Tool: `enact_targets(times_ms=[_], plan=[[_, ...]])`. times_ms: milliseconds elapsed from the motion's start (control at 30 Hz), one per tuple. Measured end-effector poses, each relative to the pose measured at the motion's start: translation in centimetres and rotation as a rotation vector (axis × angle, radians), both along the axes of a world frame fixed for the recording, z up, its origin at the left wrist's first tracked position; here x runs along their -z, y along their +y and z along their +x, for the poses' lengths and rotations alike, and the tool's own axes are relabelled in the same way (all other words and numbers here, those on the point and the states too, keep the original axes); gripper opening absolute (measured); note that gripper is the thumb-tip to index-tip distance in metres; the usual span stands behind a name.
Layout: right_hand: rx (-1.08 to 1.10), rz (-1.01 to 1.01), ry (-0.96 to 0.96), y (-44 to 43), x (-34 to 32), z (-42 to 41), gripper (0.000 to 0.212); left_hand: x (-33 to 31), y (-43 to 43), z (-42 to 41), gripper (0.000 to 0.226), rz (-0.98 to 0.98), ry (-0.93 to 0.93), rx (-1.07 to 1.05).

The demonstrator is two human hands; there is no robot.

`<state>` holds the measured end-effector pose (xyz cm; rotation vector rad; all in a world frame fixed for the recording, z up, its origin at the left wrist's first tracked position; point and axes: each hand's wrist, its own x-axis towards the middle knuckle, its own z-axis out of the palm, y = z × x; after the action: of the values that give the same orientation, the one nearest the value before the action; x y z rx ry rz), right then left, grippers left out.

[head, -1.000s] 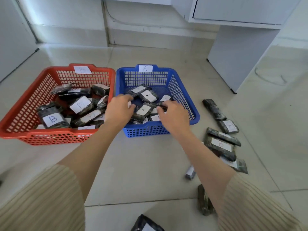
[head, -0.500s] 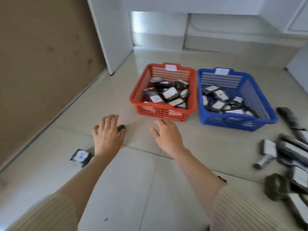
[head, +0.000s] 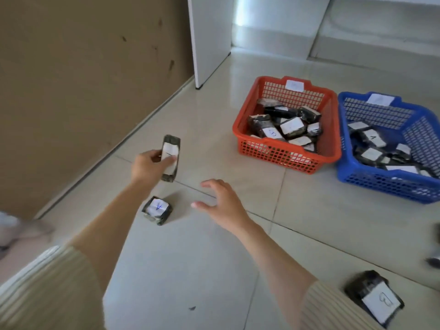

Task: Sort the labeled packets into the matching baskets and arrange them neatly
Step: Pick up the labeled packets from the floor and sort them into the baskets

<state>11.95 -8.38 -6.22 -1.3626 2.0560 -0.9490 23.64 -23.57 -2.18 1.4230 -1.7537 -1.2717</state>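
My left hand [head: 148, 166] holds a dark packet with a white label [head: 170, 158] lifted off the floor, thumb across the label. Just below it a second dark packet marked A [head: 157, 210] lies on the tiles. My right hand [head: 221, 206] hovers open, fingers spread, to the right of that packet and apart from it. The red basket [head: 247, 125] at upper right holds several labeled packets, one reading B. The blue basket [head: 381, 177] beside it holds several packets, one reading A. Another packet marked B [head: 375, 297] lies at lower right.
A brown wall [head: 83, 91] runs along the left, with a white cabinet panel [head: 209, 39] behind the baskets. Something blurred and pale [head: 14, 226] shows at the left edge. Dark items [head: 435, 248] peek in at the right edge. Floor tiles stretch between me and the baskets.
The view has swung left, away from the baskets. My left hand, flat over the floor half a second ago, has picked up a packet. My right hand has spread open near the A packet.
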Motion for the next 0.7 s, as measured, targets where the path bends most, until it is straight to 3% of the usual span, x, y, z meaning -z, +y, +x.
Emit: enact_targets(times_ms=[67, 133, 200, 267, 400, 533, 700], plan=[[-0.162, 0.045, -0.019, -1.5, 0.3, 3.1, 0.068, 0.3, -0.4, 2.9, 0.020, 0.023, 0.026, -0.085], [-0.258, 0.076, 0.078, -3.2, 0.8, 5.9, 0.076, 0.7, -0.6, 5.2, 0.020, 0.042, 0.019, -0.160], [-0.289, 0.093, 0.256, -4.5, 1.2, 7.6, 0.066, 0.5, -0.9, 6.5, 0.027, 0.062, 0.045, -0.235], [-0.252, 0.061, 0.279, -5.2, 1.4, 7.8, 0.052, -0.7, -1.2, 6.3, 0.030, 0.024, 0.067, -0.293], [0.018, -0.167, 0.052, -4.8, -1.6, 2.6, 0.048, -4.8, -1.1, 0.9, 0.029, -0.164, 0.071, -0.217], [0.277, -0.462, 0.161, -1.2, -7.6, -9.5, 0.052, -7.0, 1.8, -9.6, 0.026, -0.195, 0.254, -0.016], [0.601, -0.362, 0.248, 6.7, -9.4, -23.7, 0.050, -6.1, 8.2, -22.1, 0.028, -0.188, 0.308, 0.196]])
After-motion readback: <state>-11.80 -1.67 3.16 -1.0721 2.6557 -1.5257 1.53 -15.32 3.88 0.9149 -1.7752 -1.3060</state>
